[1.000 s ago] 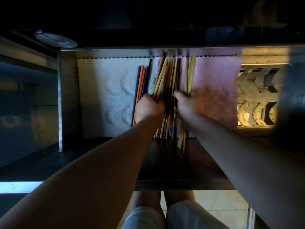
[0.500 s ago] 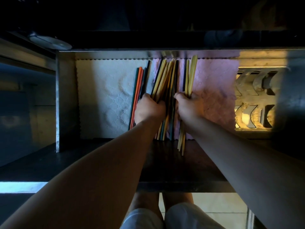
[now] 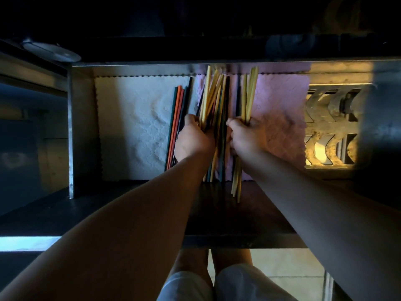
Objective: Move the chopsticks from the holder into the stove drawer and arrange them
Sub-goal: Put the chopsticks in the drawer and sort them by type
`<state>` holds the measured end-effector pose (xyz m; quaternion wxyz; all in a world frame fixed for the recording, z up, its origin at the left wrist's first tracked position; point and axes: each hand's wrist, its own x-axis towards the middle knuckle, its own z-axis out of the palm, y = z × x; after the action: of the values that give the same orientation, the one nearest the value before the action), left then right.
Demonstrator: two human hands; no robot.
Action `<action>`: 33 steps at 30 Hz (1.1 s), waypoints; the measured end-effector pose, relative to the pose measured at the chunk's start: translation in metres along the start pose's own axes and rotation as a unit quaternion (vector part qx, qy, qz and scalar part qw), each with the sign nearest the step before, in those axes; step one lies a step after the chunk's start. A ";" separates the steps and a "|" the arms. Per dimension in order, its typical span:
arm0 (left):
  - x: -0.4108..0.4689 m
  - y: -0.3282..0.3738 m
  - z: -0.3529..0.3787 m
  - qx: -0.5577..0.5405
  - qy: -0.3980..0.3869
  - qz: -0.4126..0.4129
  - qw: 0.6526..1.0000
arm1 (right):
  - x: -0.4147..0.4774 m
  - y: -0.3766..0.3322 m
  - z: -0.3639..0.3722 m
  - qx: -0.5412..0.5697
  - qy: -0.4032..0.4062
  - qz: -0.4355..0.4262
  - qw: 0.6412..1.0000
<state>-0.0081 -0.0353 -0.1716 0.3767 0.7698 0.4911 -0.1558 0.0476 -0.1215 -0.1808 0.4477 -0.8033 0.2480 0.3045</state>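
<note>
The open metal drawer is lined with a white lace cloth on the left and a pink cloth on the right. A few orange and dark green chopsticks lie side by side on the liner. My left hand is shut on a mixed bundle of yellow and dark chopsticks. My right hand is shut on a few yellow chopsticks, whose near ends stick out over the drawer's dark front. The holder is not in view.
A lit perforated metal grate sits at the drawer's right end. A round pale lid-like object rests on the ledge at the upper left. The dark drawer front lies under my forearms, with my knees and a tiled floor below.
The yellow chopsticks in my right hand have drawn slightly to the right, away from the bundle in my left hand. Both hands stay at the same spot over the liners.
</note>
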 end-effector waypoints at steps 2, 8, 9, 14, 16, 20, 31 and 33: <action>0.000 -0.001 0.000 -0.011 0.016 -0.011 1.000 | 0.000 0.000 -0.002 0.011 -0.009 0.005 1.000; 0.012 -0.008 -0.004 0.049 -0.004 -0.036 0.998 | -0.004 -0.002 -0.001 0.025 -0.024 0.001 0.999; 0.014 -0.008 -0.005 0.059 -0.008 -0.040 0.997 | -0.006 -0.003 -0.002 0.025 -0.030 0.004 0.999; 0.021 -0.003 -0.011 0.100 -0.023 -0.035 0.994 | -0.008 -0.007 -0.004 -0.001 -0.061 0.010 0.998; 0.019 0.000 -0.011 0.141 -0.023 -0.017 0.990 | -0.007 -0.006 -0.001 -0.015 -0.057 0.014 0.998; 0.018 -0.001 -0.011 0.142 -0.028 -0.008 0.989 | 0.000 0.000 0.012 -0.046 -0.024 0.027 0.998; 0.019 -0.016 -0.038 -0.007 -0.081 -0.033 0.996 | -0.003 -0.005 0.036 -0.143 0.032 -0.037 0.988; 0.018 -0.021 -0.042 -0.031 -0.093 -0.040 0.994 | -0.008 -0.012 0.032 -0.178 0.073 -0.056 0.980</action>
<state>-0.0233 0.0119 -0.1629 0.4384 0.7194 0.4889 -0.2264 0.0411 -0.0868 -0.1816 0.2944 -0.9029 0.1759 0.2589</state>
